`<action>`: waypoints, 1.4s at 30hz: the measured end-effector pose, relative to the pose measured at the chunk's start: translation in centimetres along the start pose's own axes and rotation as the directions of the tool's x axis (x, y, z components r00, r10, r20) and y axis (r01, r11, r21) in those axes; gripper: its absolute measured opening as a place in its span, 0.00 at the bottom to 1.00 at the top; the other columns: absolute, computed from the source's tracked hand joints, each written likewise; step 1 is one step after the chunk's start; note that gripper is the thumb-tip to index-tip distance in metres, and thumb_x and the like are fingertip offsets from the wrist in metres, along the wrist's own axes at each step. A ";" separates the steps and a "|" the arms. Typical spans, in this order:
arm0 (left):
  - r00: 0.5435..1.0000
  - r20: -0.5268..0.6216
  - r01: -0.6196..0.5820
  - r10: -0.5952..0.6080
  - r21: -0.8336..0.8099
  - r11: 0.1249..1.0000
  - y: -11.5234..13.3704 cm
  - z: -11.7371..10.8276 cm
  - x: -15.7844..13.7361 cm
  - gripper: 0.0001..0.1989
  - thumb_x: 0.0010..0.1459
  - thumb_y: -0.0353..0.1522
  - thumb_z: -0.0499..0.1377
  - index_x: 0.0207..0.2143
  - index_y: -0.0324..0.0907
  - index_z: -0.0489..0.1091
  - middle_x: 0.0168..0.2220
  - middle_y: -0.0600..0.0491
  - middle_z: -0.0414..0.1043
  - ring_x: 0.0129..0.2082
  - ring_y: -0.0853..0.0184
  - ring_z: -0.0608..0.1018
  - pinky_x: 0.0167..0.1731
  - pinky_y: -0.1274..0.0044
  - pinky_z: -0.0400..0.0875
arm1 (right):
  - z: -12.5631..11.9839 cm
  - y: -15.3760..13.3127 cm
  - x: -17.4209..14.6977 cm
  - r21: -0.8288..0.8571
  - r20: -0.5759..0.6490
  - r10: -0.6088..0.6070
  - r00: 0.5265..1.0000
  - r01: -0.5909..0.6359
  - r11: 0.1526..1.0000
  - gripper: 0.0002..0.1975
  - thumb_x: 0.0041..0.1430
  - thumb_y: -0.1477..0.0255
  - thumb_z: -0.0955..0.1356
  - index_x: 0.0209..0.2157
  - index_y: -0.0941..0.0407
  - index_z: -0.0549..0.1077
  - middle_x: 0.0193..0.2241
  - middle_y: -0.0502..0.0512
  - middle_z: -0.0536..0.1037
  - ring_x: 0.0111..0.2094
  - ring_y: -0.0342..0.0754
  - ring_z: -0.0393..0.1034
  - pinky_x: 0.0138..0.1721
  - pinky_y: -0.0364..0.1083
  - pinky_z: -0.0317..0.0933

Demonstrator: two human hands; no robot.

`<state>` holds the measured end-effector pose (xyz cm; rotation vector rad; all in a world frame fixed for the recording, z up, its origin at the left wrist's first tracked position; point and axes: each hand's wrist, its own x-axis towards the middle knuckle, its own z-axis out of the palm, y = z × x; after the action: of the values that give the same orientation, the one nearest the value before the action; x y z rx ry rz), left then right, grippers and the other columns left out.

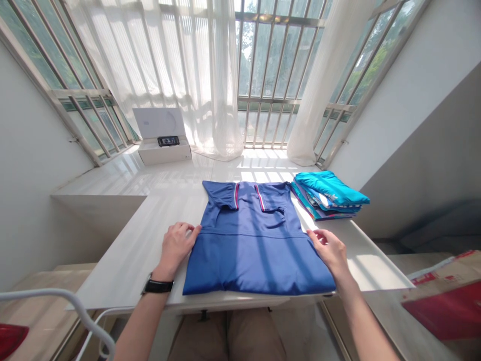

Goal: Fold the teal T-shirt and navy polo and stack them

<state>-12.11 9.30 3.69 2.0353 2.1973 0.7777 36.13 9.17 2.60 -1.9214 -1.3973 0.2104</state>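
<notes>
So in the head view, the blue shirt (259,265) is lying on the white bench (146,245), sleeves folded inward, near end doubled over. Left hand (179,246) is touching its left edge, right hand (330,250) its right; fingers are curling, but honestly can't tell if either's pinching fabric. A folded clothes stack (330,193) is sitting just beside it, far right.

curtains (150,65) — cut off above; device screen (168,141) — illegible
</notes>
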 end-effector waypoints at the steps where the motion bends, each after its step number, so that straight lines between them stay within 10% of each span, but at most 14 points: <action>1: 1.000 0.018 -0.009 0.009 0.000 1.000 -0.1 0.0 0.0 0.20 0.64 0.50 0.55 0.35 0.45 0.77 0.42 0.45 0.79 0.45 0.50 0.76 0.47 0.62 0.71 | -0.1 -0.1 -0.1 -0.049 0.032 -0.006 0.999 0.007 0.999 0.26 0.54 0.42 0.66 0.29 0.51 0.78 0.27 0.57 0.78 0.31 0.56 0.73 0.36 0.52 0.66; 16: 0.976 0.063 -0.194 0.208 -0.182 0.964 -0.5 0.2 -0.3 0.14 0.59 0.44 0.61 0.41 0.46 0.77 0.44 0.47 0.79 0.45 0.54 0.78 0.50 0.63 0.72 | -0.2 0.4 -0.4 -0.098 0.145 -0.132 0.981 0.147 0.984 0.26 0.50 0.40 0.70 0.30 0.49 0.76 0.32 0.53 0.79 0.28 0.50 0.72 0.28 0.46 0.61; 23: 0.968 0.088 -0.190 0.234 -0.350 0.917 0.5 -0.5 -0.4 0.11 0.60 0.42 0.58 0.38 0.46 0.73 0.39 0.49 0.79 0.41 0.58 0.80 0.45 0.67 0.74 | -0.4 0.9 -0.4 -0.046 0.210 -0.086 0.974 0.098 0.994 0.24 0.52 0.42 0.68 0.31 0.49 0.74 0.17 0.47 0.71 0.22 0.49 0.68 0.25 0.45 0.57; 29: 0.974 0.152 -0.090 0.167 -0.414 0.906 1.1 -0.9 -0.7 0.13 0.63 0.43 0.56 0.42 0.46 0.70 0.35 0.54 0.79 0.31 0.64 0.79 0.38 0.72 0.75 | 0.3 1.3 -0.3 0.142 0.175 -0.101 0.979 0.076 0.987 0.23 0.53 0.47 0.71 0.39 0.50 0.72 0.26 0.50 0.79 0.23 0.48 0.70 0.28 0.46 0.64; 42: 0.963 0.055 -0.221 0.264 -0.401 0.889 3.3 -3.4 0.0 0.12 0.65 0.39 0.55 0.48 0.48 0.71 0.43 0.51 0.82 0.46 0.59 0.83 0.47 0.71 0.76 | -1.1 -1.7 1.0 0.483 0.117 -0.087 0.989 0.020 0.876 0.26 0.48 0.49 0.75 0.42 0.53 0.77 0.42 0.60 0.83 0.41 0.58 0.78 0.44 0.53 0.72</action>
<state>-10.31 8.23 7.98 2.1001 1.5855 1.0081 35.78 9.80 4.77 -1.4731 -1.3289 0.6140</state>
